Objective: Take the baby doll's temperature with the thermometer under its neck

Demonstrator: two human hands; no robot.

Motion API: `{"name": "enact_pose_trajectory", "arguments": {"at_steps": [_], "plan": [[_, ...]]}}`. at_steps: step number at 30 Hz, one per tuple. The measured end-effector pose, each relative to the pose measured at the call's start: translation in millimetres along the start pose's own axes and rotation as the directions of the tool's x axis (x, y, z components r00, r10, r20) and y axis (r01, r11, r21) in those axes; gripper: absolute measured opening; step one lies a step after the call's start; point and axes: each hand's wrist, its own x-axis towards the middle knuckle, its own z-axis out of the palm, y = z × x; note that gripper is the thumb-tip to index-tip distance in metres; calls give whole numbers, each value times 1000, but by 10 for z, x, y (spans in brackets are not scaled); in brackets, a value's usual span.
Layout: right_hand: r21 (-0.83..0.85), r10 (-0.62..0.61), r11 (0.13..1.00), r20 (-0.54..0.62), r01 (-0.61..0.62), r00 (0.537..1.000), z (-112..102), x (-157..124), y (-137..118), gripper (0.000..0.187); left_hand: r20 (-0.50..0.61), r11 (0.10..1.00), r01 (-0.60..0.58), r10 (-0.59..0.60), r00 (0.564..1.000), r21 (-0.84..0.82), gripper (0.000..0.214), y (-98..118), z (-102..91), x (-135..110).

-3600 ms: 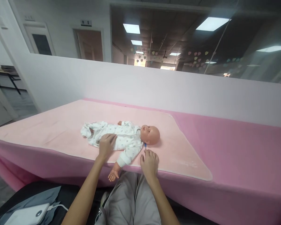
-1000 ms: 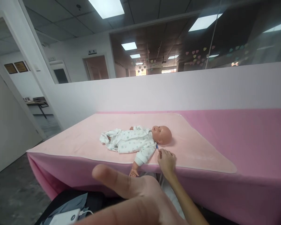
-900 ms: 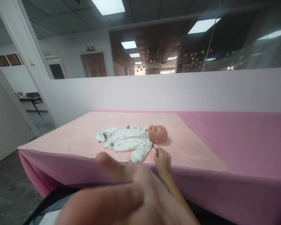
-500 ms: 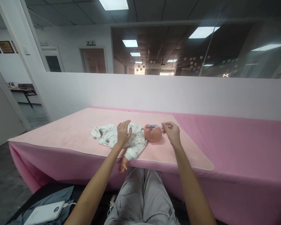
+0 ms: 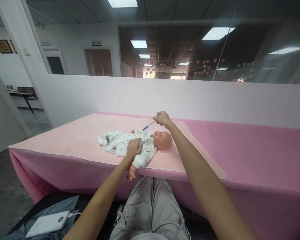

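Note:
A baby doll (image 5: 162, 140) in a white patterned outfit (image 5: 120, 141) lies on its back, its head to the right and its near arm (image 5: 131, 173) over the table's front edge. My left hand (image 5: 134, 147) rests on the doll's chest with the fingers stretched out, holding nothing. Beyond the doll's head and shoulder, my right hand (image 5: 162, 118) is closed in a pinch on the pale end of a thin stick with a blue end (image 5: 146, 127). The blue end slants down and left, beside the doll's far shoulder; whether it touches anything I cannot tell.
A light pink mat (image 5: 72, 133) covers part of the darker pink tablecloth (image 5: 252, 153). Behind the table rises a white wall (image 5: 190, 100) with windows above. At lower left, a white power bank (image 5: 48, 224) with a cable lies on grey cloth (image 5: 71, 203).
My right hand has moved left and away from me, carrying the stick off the doll's face to beyond its shoulder. My left hand has come down onto the chest.

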Motion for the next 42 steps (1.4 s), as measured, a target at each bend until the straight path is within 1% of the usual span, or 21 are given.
{"name": "enact_pose_trajectory", "arguments": {"at_steps": [5,8,11,15,22,27,30,33,37,39,42], "plan": [[-170,64,984,40,-56,997,44,31,-50,28,0,1000,7,-7,1000,-8,30,2,5,-5],[-248,85,966,60,-67,995,65,52,-108,27,-1,1000,12,-12,1000,-12,29,13,-1,-5],[-301,85,952,84,-56,993,93,67,-168,25,1,1000,24,-24,1000,-12,29,17,-5,-4],[-318,84,947,94,-50,992,127,62,-175,23,9,999,37,-37,999,-9,28,14,-5,-6],[-256,105,963,60,-86,993,146,21,-92,25,25,999,35,-34,999,-23,28,11,-11,-7],[-99,113,989,69,-106,991,140,16,-144,28,29,999,33,-32,999,-24,29,9,-13,-6],[2,111,994,85,-112,990,63,-35,-143,27,30,999,35,-35,999,-23,29,10,-14,-6],[64,114,991,72,-119,991,-64,-143,-30,27,31,999,40,-39,999,-24,30,13,-10,-7],[79,152,985,12,-152,988,-214,-256,210,26,31,998,49,-48,998,-31,30,15,-7,-8],[80,168,983,-18,-167,986,-255,-248,292,25,31,998,52,-51,998,-35,30,16,-10,-8],[62,179,983,-45,-176,983,-279,-158,328,26,29,998,55,-54,998,-38,30,22,-19,-6]]}}
